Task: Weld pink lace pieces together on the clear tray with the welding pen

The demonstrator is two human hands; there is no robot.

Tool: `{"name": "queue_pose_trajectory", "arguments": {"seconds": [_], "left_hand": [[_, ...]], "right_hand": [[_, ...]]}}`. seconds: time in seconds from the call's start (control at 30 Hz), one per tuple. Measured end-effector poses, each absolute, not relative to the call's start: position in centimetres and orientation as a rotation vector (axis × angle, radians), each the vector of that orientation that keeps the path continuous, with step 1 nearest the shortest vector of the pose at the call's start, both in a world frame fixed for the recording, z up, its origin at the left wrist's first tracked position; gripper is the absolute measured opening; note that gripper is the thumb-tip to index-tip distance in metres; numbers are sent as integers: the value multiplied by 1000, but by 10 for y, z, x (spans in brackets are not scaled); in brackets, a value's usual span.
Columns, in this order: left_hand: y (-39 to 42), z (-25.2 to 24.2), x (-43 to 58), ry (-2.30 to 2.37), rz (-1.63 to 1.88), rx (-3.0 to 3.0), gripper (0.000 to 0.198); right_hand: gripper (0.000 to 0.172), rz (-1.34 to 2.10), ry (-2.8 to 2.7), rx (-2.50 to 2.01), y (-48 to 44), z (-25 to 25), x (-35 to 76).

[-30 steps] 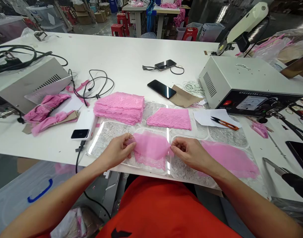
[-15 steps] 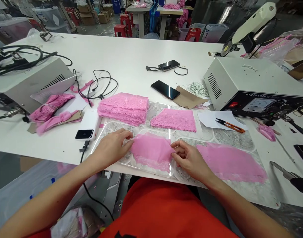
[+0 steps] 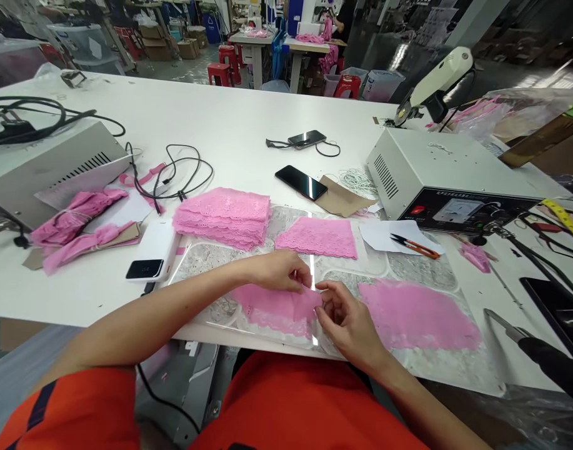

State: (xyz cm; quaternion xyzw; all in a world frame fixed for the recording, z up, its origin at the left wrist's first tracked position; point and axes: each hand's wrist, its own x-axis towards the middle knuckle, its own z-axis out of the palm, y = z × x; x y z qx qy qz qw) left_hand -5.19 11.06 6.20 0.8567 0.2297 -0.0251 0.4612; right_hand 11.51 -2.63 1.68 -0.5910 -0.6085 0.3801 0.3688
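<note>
A sheer pink lace piece (image 3: 272, 309) lies on the clear plastic mat in front of me, its scalloped edge toward my body. My left hand (image 3: 286, 272) pinches its upper edge near the right corner. At that same corner, the fingertips of my right hand (image 3: 342, 312) are closed on the fabric's right end, which is lifted a little. Behind my hands are a thick stack of pink lace pieces (image 3: 223, 219) and a thinner pink lace pile (image 3: 315, 237). Another sheer pink piece (image 3: 420, 315) lies flat to the right of my right hand.
Orange-handled thread snips (image 3: 415, 245) rest on white paper at the right. A grey machine box (image 3: 455, 169) stands behind them, another grey box (image 3: 56, 169) at the left. Beyond the lace lie a black phone (image 3: 301, 182) and cables (image 3: 174, 169). A soldering-iron-like tool (image 3: 530, 344) sits at far right.
My left hand has moved right from the lace piece's left end to near its right corner, beside my right hand. The right corner is now lifted. The view has shifted slightly.
</note>
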Motion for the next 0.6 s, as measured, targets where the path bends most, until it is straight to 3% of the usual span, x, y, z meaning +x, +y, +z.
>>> {"name": "queue_pose_trajectory", "arguments": {"seconds": [0.17,0.33,0.47,0.6], "left_hand": [[113,66,-61,563,-111,2062,11],[117,72,-56,528,-228,1727,32],[118,70,-47,494,-368,1581,47],[117,66,-45,514,-328,1616,36]], "right_hand": [[17,1050,-1434,-1560,-27,17,113],[7,1049,-1507,-1482,-27,19,112],[13,954,-1568,-1373,-28,19,110],[22,1025,-1522,-1400,-29,16,110]]}}
